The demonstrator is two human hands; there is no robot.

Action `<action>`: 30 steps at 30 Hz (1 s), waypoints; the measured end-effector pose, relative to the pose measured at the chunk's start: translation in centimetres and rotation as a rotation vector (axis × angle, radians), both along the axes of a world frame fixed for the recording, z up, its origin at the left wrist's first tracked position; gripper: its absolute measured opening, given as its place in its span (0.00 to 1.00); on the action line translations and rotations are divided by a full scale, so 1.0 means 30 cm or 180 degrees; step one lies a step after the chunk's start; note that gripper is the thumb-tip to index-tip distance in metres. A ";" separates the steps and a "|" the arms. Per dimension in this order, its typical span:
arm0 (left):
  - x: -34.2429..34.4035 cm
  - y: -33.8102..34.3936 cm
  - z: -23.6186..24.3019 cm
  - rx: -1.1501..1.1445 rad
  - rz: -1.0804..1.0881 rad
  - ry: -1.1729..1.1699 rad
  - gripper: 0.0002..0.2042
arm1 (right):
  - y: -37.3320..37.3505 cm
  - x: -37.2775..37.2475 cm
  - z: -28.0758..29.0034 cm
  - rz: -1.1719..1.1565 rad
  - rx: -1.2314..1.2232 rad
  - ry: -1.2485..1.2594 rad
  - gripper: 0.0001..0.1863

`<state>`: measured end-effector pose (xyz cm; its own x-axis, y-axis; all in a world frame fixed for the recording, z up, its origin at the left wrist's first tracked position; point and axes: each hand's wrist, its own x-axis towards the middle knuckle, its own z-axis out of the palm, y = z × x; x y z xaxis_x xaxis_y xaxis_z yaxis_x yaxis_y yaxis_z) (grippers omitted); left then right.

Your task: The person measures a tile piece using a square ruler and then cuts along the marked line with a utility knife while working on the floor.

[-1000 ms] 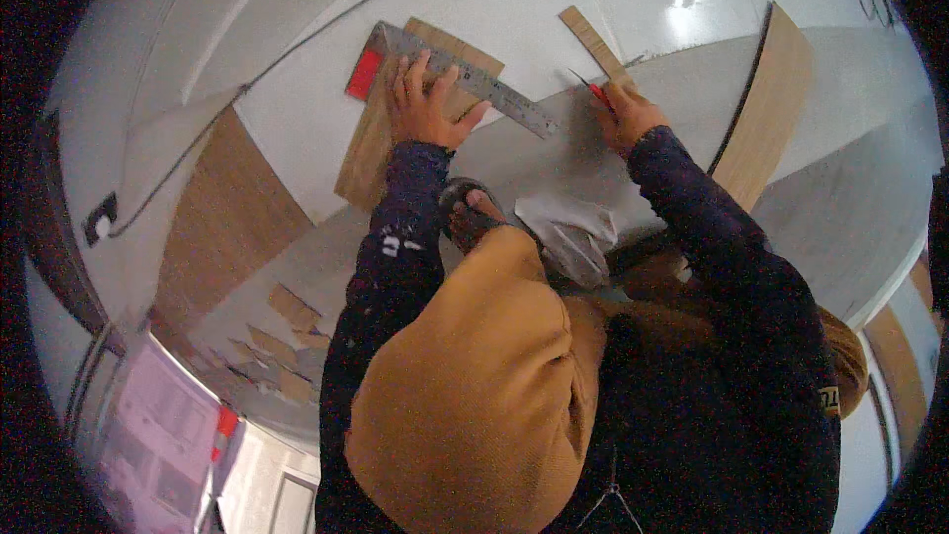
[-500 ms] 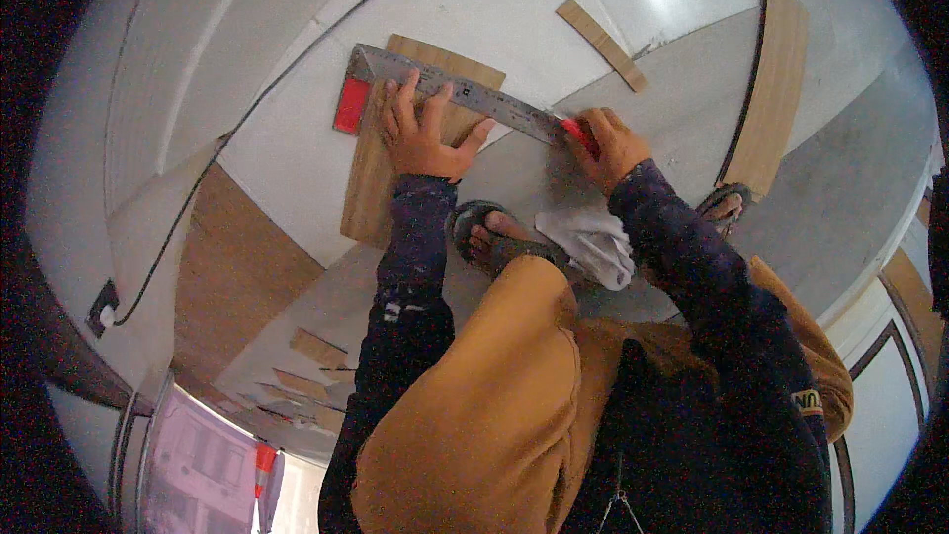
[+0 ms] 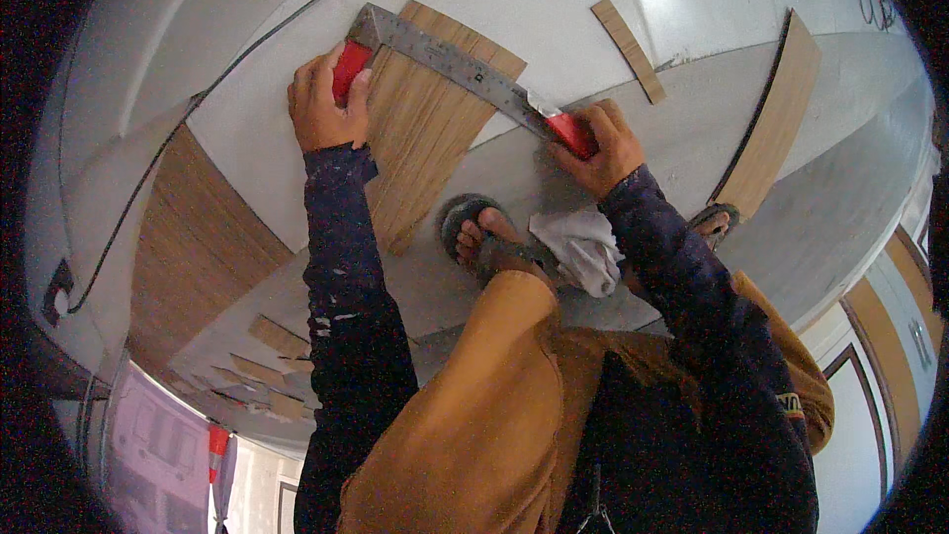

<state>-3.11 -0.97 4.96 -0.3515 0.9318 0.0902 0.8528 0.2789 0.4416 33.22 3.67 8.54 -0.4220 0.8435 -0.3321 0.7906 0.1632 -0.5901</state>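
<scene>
A carpenter's square with a metal blade [image 3: 455, 64] lies across a wood-grain plank [image 3: 420, 124] on the floor. My left hand [image 3: 326, 104] is closed round the square's red handle [image 3: 352, 69], beside the plank's left edge. At the other end of the blade, my right hand [image 3: 605, 148] grips a red tool [image 3: 573, 132] with a shiny tip, which looks like a utility knife. Its tip is close to the blade's end; whether they touch, I cannot tell.
A narrow wood-grain strip [image 3: 630, 49] and a long plank [image 3: 776, 119] lie to the right. A crumpled pale cloth [image 3: 583, 247] is by my sandalled foot [image 3: 484, 232]. A black cable [image 3: 222, 79] runs along the left. Several offcuts [image 3: 277, 336] and brown flooring [image 3: 198, 247] lie lower left.
My left hand has moved from lying spread on the blade and plank to closing round the square's red handle. My right hand still holds the red tool at the blade's far end.
</scene>
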 end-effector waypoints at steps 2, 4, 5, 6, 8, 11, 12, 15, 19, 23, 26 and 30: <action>-0.004 -0.005 0.004 0.0131 -0.0019 0.0174 0.25 | 0.005 -0.018 0.016 0.0114 0.0126 0.0056 0.23; -0.027 -0.032 0.038 0.0159 0.0038 0.0276 0.25 | 0.008 -0.034 0.029 0.0129 0.0389 0.0416 0.23; -0.039 -0.061 0.072 0.0181 0.0102 0.0397 0.25 | 0.014 -0.046 0.042 0.0146 0.0396 0.0440 0.23; -0.021 -0.094 0.098 0.0125 0.0364 0.0218 0.27 | 0.023 -0.043 0.051 0.0056 0.0156 0.0551 0.23; -0.011 -0.177 0.136 -0.0157 0.0548 0.0041 0.29 | 0.044 -0.036 0.055 -0.0038 -0.0079 0.0665 0.23; 0.025 -0.321 0.154 -0.0574 0.0870 -0.0333 0.33 | 0.107 -0.021 0.051 0.0309 0.0151 0.0817 0.22; 0.036 -0.368 0.154 -0.0709 0.1010 -0.0546 0.35 | 0.128 -0.022 0.046 0.0582 0.0240 0.0913 0.22; 0.112 -0.468 0.196 -0.0576 0.1745 -0.1985 0.41 | 0.203 -0.050 0.051 0.0888 0.0186 0.1015 0.22; 0.206 -0.520 0.202 -0.0748 0.1791 -0.1962 0.47 | 0.348 -0.129 0.078 0.1060 0.0079 0.0854 0.26; 0.288 -0.569 0.131 -0.0873 0.1891 -0.1732 0.48 | 0.492 -0.275 -0.039 0.1729 0.0239 0.0758 0.32; 0.353 -0.500 0.072 -0.0499 0.1906 -0.1603 0.50 | 0.573 -0.325 -0.118 0.1776 0.0688 0.1021 0.28; 0.319 -0.491 0.040 -0.0411 0.1879 -0.1407 0.51 | 0.598 -0.374 -0.101 0.1976 0.0756 0.0618 0.21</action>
<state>6.45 -15.70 6.15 -0.7747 0.5706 -0.2726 0.2959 0.7081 0.6412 21.98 21.62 5.52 -0.8833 0.4672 -0.0380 0.3929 0.6936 -0.6037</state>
